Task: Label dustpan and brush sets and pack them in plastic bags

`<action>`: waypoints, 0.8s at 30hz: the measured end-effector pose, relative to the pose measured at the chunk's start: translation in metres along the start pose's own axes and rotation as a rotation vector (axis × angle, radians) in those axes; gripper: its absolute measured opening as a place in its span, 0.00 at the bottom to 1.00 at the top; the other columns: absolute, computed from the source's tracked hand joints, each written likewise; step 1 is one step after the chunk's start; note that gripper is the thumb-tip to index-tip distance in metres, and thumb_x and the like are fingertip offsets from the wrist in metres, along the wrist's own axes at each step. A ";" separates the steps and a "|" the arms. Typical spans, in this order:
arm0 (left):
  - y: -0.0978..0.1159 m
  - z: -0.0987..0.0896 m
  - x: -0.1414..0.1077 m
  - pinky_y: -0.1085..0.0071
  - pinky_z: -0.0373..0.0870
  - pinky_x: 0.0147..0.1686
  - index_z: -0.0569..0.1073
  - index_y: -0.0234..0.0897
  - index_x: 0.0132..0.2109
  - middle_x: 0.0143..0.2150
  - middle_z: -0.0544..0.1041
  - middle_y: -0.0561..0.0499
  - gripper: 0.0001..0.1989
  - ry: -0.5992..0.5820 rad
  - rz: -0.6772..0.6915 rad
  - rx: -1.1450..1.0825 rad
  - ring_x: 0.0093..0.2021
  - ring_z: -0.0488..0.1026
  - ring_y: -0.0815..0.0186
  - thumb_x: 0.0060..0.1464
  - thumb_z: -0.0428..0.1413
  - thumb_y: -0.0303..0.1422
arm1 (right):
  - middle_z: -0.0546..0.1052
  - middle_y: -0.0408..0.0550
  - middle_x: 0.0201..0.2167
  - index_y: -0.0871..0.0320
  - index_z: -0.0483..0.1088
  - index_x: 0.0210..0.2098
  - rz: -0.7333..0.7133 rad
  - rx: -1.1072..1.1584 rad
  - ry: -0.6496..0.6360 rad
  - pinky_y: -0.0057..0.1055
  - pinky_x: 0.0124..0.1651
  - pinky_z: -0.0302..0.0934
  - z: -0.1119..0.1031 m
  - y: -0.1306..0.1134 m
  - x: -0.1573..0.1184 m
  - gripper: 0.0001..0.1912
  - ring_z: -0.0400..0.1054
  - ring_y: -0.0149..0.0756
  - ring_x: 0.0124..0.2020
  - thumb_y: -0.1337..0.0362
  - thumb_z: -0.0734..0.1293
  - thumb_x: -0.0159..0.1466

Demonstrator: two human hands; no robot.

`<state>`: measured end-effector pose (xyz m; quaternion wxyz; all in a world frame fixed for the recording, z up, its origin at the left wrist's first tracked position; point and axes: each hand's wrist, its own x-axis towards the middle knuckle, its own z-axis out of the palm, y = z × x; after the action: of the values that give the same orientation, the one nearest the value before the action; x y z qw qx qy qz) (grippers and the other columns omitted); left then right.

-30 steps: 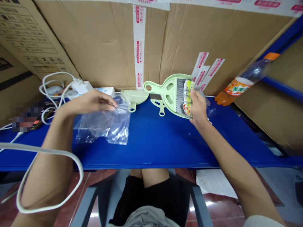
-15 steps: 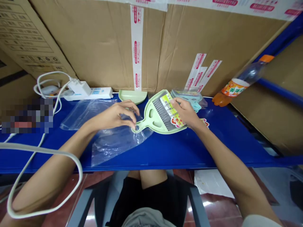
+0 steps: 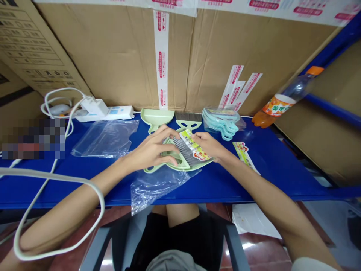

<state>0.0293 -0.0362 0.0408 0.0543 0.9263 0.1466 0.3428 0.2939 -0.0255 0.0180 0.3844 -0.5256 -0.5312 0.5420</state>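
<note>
We see the green dustpan with its brush nested in it, between the 2 hands above the blue table. Our left hand spreads its fingers wide over the brush; we cannot tell if they grip it. Our right hand holds the dustpan's wide end, fingers at the label card. Pressing hard there could crease the card. A tilt could spill the brush, and snagging the overhanging clear bag could drop it floorward.
</note>
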 end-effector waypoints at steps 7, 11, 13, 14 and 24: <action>-0.045 -0.069 -0.011 0.68 0.66 0.36 0.82 0.34 0.39 0.35 0.80 0.47 0.22 0.943 -0.512 0.030 0.33 0.73 0.67 0.77 0.51 0.41 | 0.81 0.45 0.26 0.57 0.75 0.33 -0.092 0.339 0.204 0.37 0.35 0.74 0.013 0.001 0.004 0.12 0.75 0.39 0.26 0.57 0.72 0.71; -0.068 -0.078 -0.022 0.70 0.58 0.24 0.78 0.34 0.35 0.29 0.78 0.48 0.23 0.909 -0.899 -0.532 0.25 0.73 0.68 0.77 0.49 0.39 | 0.81 0.41 0.29 0.53 0.73 0.36 -0.237 0.374 0.347 0.37 0.41 0.76 -0.004 -0.007 0.010 0.15 0.76 0.38 0.30 0.50 0.73 0.71; -0.066 -0.069 -0.021 0.70 0.67 0.27 0.80 0.32 0.41 0.35 0.82 0.44 0.24 0.698 -0.957 -0.783 0.30 0.79 0.65 0.77 0.49 0.45 | 0.79 0.40 0.29 0.52 0.71 0.35 -0.366 0.321 0.434 0.35 0.40 0.75 -0.015 -0.008 0.015 0.20 0.75 0.37 0.31 0.43 0.74 0.69; -0.063 -0.063 -0.019 0.69 0.72 0.29 0.81 0.32 0.44 0.38 0.84 0.42 0.24 0.618 -0.955 -0.871 0.32 0.81 0.63 0.76 0.50 0.47 | 0.78 0.40 0.29 0.52 0.70 0.34 -0.433 0.276 0.476 0.34 0.39 0.74 -0.019 -0.008 0.017 0.23 0.75 0.36 0.30 0.40 0.74 0.67; -0.029 0.000 -0.001 0.68 0.85 0.42 0.77 0.34 0.61 0.44 0.87 0.45 0.28 0.490 -0.833 -1.088 0.40 0.86 0.61 0.56 0.74 0.31 | 0.74 0.40 0.28 0.51 0.69 0.34 -0.453 0.114 0.476 0.34 0.32 0.67 -0.020 0.005 0.025 0.28 0.69 0.36 0.28 0.32 0.71 0.65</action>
<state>0.0212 -0.0089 0.0344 0.5989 0.5320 0.3039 0.5156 0.3104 0.0012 0.0114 0.6371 -0.4837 -0.4988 0.3338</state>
